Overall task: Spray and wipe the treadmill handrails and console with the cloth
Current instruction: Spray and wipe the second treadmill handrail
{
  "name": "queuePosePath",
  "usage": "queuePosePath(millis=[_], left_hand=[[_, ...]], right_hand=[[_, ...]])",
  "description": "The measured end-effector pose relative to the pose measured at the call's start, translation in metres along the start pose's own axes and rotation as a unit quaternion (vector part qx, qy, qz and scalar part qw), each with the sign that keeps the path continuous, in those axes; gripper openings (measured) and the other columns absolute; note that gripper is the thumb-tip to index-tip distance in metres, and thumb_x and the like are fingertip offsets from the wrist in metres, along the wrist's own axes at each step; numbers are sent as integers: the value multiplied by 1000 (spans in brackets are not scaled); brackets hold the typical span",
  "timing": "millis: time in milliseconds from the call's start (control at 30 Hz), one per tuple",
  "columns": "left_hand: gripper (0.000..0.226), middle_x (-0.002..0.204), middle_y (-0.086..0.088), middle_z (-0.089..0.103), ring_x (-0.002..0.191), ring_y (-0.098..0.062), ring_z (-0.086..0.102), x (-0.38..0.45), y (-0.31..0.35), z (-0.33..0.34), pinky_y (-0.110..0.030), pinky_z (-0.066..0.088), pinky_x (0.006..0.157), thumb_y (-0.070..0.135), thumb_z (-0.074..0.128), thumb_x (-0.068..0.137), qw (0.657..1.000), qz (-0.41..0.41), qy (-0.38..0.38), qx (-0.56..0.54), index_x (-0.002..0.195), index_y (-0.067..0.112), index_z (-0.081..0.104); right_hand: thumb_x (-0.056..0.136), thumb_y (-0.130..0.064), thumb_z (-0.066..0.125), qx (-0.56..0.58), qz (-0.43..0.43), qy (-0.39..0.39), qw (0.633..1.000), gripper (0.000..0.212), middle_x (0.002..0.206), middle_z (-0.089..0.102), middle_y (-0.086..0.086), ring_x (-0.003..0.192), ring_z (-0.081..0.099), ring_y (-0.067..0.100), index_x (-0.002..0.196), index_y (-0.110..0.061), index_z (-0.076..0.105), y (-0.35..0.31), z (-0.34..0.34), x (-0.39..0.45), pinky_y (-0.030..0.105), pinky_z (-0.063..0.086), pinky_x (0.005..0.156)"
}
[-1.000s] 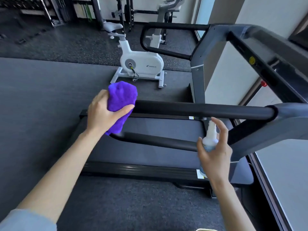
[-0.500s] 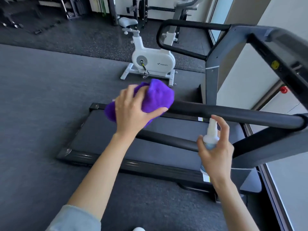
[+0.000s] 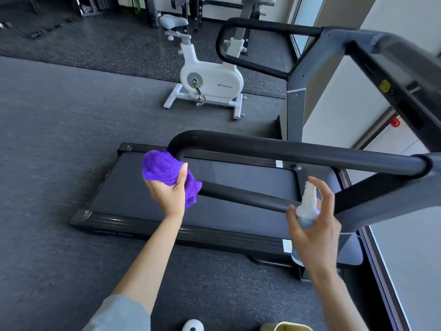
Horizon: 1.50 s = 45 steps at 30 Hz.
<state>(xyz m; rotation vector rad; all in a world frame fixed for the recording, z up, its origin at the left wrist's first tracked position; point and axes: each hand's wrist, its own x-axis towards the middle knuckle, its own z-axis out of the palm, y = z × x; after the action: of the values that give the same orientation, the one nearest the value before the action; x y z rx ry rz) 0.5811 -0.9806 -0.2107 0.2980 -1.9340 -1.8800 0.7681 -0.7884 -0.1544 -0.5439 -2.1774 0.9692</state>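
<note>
A person stands beside a black treadmill, looking down at its looped black foam handrail [image 3: 286, 149]. The left hand [image 3: 168, 195] grasps a bunched purple microfibre cloth [image 3: 164, 172] and presses it against the handrail's curved end, where the upper bar bends down into the lower bar, apparently so the wipe can follow the loop. The right hand [image 3: 312, 230] grasps a small white spray bottle [image 3: 307, 206] just beside the lower bar, near its far end from the cloth, index finger raised above the nozzle, likely ready to wet that stretch. Above the handrail, at the right edge, is the grey console frame [image 3: 391, 68]. A white exercise bike [image 3: 210, 80] stands beyond.
</note>
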Motion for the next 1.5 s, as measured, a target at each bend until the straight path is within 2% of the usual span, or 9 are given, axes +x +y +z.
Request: queuePosePath(millis=[167, 233, 467, 667, 867, 1000, 1100, 1300, 1500], left_hand=[[78, 124, -8, 53, 114, -30, 54, 26, 42, 7, -35, 44, 88, 38, 88, 58, 950, 283, -30, 127, 123, 12, 53], [75, 124, -5, 52, 112, -27, 56, 33, 43, 5, -39, 49, 86, 38, 89, 56, 937, 316, -60, 135, 119, 19, 53], [83, 118, -11, 58, 104, -20, 60, 22, 24, 15, -25, 49, 89, 36, 92, 50, 982, 184, 3, 35, 118, 7, 54], [89, 114, 7, 58, 99, 9, 57, 4, -3, 16, -1, 37, 85, 47, 87, 55, 999, 10, 47, -20, 126, 9, 49], [59, 122, -1, 61, 110, -14, 60, -23, -5, 11, -28, 44, 102, 27, 82, 74, 992, -66, 99, -52, 121, 14, 49], [43, 109, 29, 64, 106, 2, 61, -74, 11, -9, -15, 46, 90, 27, 74, 82, 990, -29, 46, -129, 114, 40, 49], [37, 108, 27, 65, 105, 0, 62, -95, 34, 3, -19, 48, 89, 32, 67, 86, 980, -68, -6, -187, 118, 38, 49], [56, 123, 24, 53, 112, 4, 56, -78, 89, 54, -25, 44, 99, 51, 57, 90, 942, -186, -19, -279, 137, 34, 32], [63, 125, 9, 62, 111, -9, 61, -64, 118, 88, -35, 45, 104, 47, 72, 81, 917, -252, 44, -306, 134, 20, 50]], right_hand=[[82, -3, 70, 6, 3, -14, 1000, 66, 88, 57, -32, 56, 52, 17, 130, -38, 42, 1, 1, 2, 9, 39, 51], [83, -3, 69, 11, -3, -23, 1000, 65, 95, 55, -37, 56, 50, 15, 131, -37, 42, -1, 4, 3, 9, 39, 52], [83, -2, 69, 19, -6, -28, 999, 66, 94, 54, -31, 67, 50, 17, 129, -40, 41, -2, 6, 0, 11, 39, 55], [82, -1, 69, 18, 16, -29, 999, 69, 80, 56, -20, 57, 52, 11, 129, -43, 41, 11, -11, -7, 8, 37, 48], [83, -3, 69, 23, 16, -37, 999, 68, 87, 57, -2, 57, 53, 6, 130, -44, 39, 17, -25, -10, 6, 37, 49], [84, -4, 68, 29, 19, -40, 999, 68, 92, 59, -3, 58, 54, 8, 129, -45, 39, 22, -29, -9, 8, 39, 50], [83, -1, 68, 36, 21, -41, 998, 69, 88, 58, -23, 59, 53, 12, 129, -44, 40, 22, -28, -8, 10, 40, 49], [83, -3, 68, 37, 18, -40, 998, 69, 92, 60, -9, 59, 54, 11, 127, -48, 40, 25, -35, -8, 13, 42, 53], [82, -3, 68, 31, 44, -33, 998, 69, 64, 52, -15, 51, 48, 12, 125, -49, 41, 36, -46, -7, 15, 39, 47]])
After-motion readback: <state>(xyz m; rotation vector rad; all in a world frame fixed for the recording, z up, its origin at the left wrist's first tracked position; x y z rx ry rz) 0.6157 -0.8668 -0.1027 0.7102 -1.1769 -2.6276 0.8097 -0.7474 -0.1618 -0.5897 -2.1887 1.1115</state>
